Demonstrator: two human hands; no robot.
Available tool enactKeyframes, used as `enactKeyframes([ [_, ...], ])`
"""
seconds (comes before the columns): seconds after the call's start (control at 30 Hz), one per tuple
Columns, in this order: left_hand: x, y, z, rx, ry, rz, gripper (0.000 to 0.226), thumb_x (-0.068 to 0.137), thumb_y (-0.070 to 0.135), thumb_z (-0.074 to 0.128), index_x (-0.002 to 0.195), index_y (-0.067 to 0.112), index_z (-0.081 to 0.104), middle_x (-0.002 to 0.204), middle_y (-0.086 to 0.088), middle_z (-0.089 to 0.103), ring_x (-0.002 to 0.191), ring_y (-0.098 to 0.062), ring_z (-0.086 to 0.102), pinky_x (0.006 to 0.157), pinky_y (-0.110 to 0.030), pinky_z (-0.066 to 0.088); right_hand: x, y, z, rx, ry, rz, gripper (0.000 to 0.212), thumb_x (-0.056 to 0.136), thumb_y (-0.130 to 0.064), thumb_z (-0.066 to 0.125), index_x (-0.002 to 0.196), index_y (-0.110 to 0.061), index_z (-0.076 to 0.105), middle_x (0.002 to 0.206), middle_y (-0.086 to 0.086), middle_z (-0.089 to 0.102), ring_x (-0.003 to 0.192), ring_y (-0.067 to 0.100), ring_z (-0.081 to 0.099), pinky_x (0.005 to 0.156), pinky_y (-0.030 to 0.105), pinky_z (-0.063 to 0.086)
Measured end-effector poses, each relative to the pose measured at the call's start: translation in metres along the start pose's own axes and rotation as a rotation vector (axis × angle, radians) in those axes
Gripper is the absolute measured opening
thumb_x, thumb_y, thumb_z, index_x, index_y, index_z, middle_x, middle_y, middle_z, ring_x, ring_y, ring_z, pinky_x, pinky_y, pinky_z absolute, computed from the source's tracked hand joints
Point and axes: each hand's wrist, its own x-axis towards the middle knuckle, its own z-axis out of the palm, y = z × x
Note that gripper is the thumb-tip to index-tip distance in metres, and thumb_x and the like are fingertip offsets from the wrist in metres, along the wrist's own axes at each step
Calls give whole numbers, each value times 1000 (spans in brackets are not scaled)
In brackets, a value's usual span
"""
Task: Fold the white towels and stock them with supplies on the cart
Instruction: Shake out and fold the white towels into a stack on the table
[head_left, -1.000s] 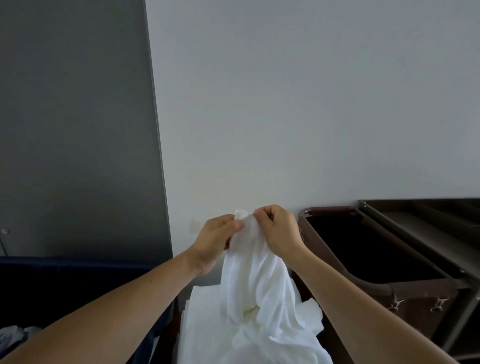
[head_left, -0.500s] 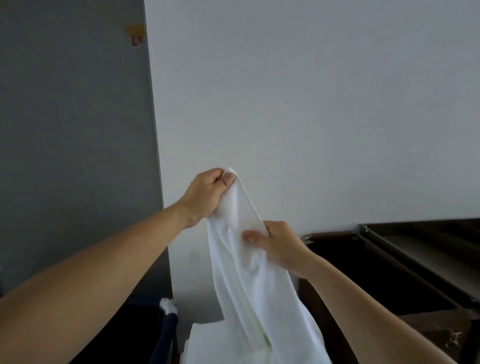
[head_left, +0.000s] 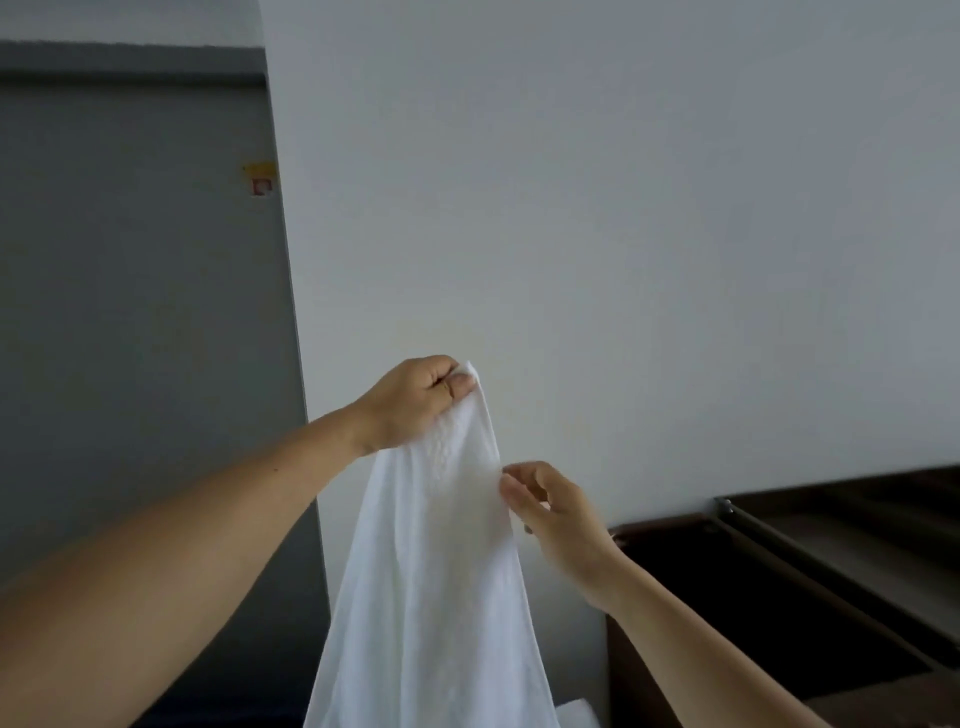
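- The white towel (head_left: 441, 571) runs off the bottom edge.
- The right hand (head_left: 558, 514) is blurred; whether its fingers pinch the towel is unclear.
- The cart (head_left: 810, 566) is cut by the right edge.
- The wall sticker (head_left: 261, 179) is too small to read.

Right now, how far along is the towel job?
Early. Done: nothing certain; a white patch at the bottom edge may be folded linen. In hand: left hand pinches the top corner of a white towel, hanging unfolded; right hand is at its right edge, grip unclear. Left: fold it and stock the cart, where no towel shows.
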Motion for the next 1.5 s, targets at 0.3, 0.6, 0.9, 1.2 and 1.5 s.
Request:
enactKeyframes([
  [0.3, 11, 33, 3, 115, -132, 81, 40, 104, 35, 46, 82, 2, 42, 69, 7, 39, 57, -3, 35, 56, -16, 34, 6, -10, -6, 1, 55, -16, 31, 91, -31, 68, 80, -2, 65, 83, -2, 65, 71, 15, 60, 65, 33, 48],
  [0.6, 27, 12, -26, 221, 26, 9, 37, 104, 27, 46, 72, 14, 34, 68, 3, 35, 62, -12, 34, 60, -27, 31, -23, 38, -16, -175, 10, 104, 38, 93, -30, 67, 63, -9, 56, 51, -9, 43, 45, 3, 36, 46, 19, 30],
  [0.9, 28, -11, -23, 280, 70, -47, 41, 103, 24, 50, 68, 14, 31, 64, 2, 35, 59, -13, 33, 56, -26, 29, -58, 69, -15, -398, 90, -19, 29, 98, -33, 54, 70, -32, 43, 63, -27, 55, 58, 4, 51, 51, 20, 33],
  [1.2, 33, -2, -32, 297, 166, -18, 43, 104, 24, 47, 67, 13, 30, 63, 1, 33, 59, -16, 31, 55, -30, 27, -83, 99, -24, -278, 135, 136, 41, 90, -26, 68, 52, -28, 51, 52, -16, 52, 51, 3, 45, 51, 17, 33],
  [1.5, 29, -10, -31, 269, 133, -30, 43, 103, 27, 50, 67, 12, 31, 62, 3, 31, 55, -11, 29, 49, -19, 26, -87, 98, -29, -109, -15, 307, 23, 81, -22, 80, 62, -21, 66, 56, -9, 56, 55, 4, 48, 59, 21, 41],
])
